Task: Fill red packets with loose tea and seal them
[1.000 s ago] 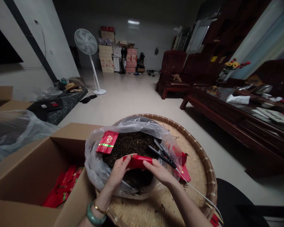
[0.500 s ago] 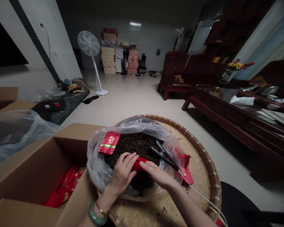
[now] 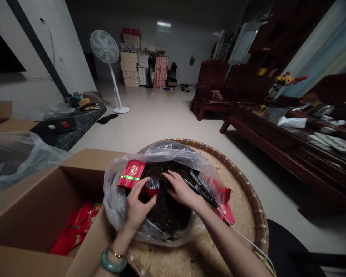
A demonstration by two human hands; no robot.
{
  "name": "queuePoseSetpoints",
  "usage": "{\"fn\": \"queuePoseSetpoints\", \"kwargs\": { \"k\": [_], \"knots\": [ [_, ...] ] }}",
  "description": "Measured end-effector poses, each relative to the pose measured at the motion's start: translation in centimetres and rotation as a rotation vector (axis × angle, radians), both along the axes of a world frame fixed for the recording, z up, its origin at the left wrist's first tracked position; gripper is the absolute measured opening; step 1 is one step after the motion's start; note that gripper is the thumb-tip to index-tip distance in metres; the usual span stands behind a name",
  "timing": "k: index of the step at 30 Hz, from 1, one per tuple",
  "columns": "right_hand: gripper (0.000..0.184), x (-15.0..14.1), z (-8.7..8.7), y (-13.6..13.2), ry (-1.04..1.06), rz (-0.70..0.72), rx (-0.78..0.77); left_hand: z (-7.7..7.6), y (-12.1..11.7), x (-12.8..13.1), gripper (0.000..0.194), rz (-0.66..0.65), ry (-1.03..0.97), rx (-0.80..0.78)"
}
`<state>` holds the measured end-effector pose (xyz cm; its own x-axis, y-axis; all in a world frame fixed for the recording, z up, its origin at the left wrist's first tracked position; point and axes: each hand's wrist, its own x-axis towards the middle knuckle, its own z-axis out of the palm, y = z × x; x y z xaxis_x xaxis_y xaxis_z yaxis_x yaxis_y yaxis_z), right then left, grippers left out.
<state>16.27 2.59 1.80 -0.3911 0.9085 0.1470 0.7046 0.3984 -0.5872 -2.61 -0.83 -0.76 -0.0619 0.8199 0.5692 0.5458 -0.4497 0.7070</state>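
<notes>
My left hand is closed around a small red packet. The packet's mouth is spread, with its silvery lining facing up. On the dark loose tea leaves rests my right hand, its fingers stretched out and apart, some fingertips hidden by the leaves. A clear plastic bag holds the tea. Flat red packets with a green-gold band lie at the bag's left side. A black tong-shaped heat sealer with a white cord lies on the right of the tea.
The bag stands on a round woven bamboo tray. More red packets lie to its right. A cardboard box with red packets inside is at left. Beyond are a white fan, a dark wooden table and a black stool.
My hands have moved apart. The red packet, earlier held lengthwise between both hands, is now in my left hand with its mouth open. My right hand has come onto the tea.
</notes>
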Motion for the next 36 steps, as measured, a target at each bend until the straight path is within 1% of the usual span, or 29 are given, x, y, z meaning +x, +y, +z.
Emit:
{"fn": "queuePoseSetpoints", "kwargs": {
  "k": [1,2,3,4,6,8,11,12,15,16,20,21,24,26,28,33,35,36],
  "knots": [
    [0.071,-0.6,-0.4,0.5,-0.133,0.018,-0.009,0.0,0.0,-0.1,0.038,0.012,-0.022,-0.010],
    [0.076,-1.2,-0.6,0.9,-0.240,0.025,-0.025,0.0,0.1,-0.2,0.036,0.020,-0.041,-0.020],
    [0.077,-1.6,-0.7,1.2,-0.322,0.026,-0.038,0.1,0.1,-0.3,0.035,0.024,-0.056,-0.032],
    [0.073,-2.0,-0.6,1.5,-0.378,0.024,-0.044,0.1,0.1,-0.3,0.034,0.022,-0.068,-0.045],
    [0.057,-2.3,-0.2,2.0,-0.429,0.018,-0.026,0.2,0.1,-0.3,0.032,0.015,-0.085,-0.064],
    [0.047,-2.3,-0.1,2.3,-0.440,0.010,-0.005,0.1,0.2,-0.2,0.032,0.014,-0.093,-0.068],
    [0.048,-2.2,-0.4,2.6,-0.425,-0.006,0.000,0.1,0.4,-0.1,0.033,0.013,-0.093,-0.068],
    [0.046,-2.2,-0.6,2.6,-0.416,-0.013,0.001,0.1,0.4,0.0,0.034,0.009,-0.091,-0.070],
    [0.032,-2.2,-1.2,2.7,-0.387,-0.035,0.006,0.0,0.4,-0.1,0.033,0.001,-0.086,-0.070],
    [0.033,-2.2,-1.3,2.7,-0.375,-0.040,0.007,0.0,0.4,-0.1,0.033,0.003,-0.084,-0.070],
    [0.051,-2.2,-1.2,2.5,-0.345,-0.032,0.017,0.1,0.4,-0.1,0.033,0.019,-0.097,-0.074],
    [0.050,-2.2,-1.2,2.5,-0.349,-0.029,0.017,0.1,0.4,-0.1,0.034,0.020,-0.101,-0.076],
    [0.035,-2.3,-1.2,2.5,-0.349,-0.045,0.012,0.3,0.4,0.0,0.034,0.016,-0.109,-0.076],
    [0.028,-2.2,-1.1,2.5,-0.303,-0.062,0.026,0.3,0.4,-0.1,0.035,0.018,-0.111,-0.072],
    [0.024,-1.9,-1.0,2.4,-0.203,-0.079,0.043,0.4,0.4,-0.3,0.035,0.025,-0.107,-0.063],
    [0.018,-0.8,-0.6,1.8,0.243,-0.187,0.049,0.3,0.7,-0.7,0.034,0.050,-0.099,-0.043],
    [0.019,-0.5,-0.8,1.4,0.421,-0.225,0.001,0.2,0.8,-0.8,0.035,0.053,-0.111,-0.037],
    [0.023,-0.5,-1.1,1.2,0.493,-0.231,-0.033,0.1,0.8,-0.8,0.035,0.050,-0.118,-0.038]
  ]
}}
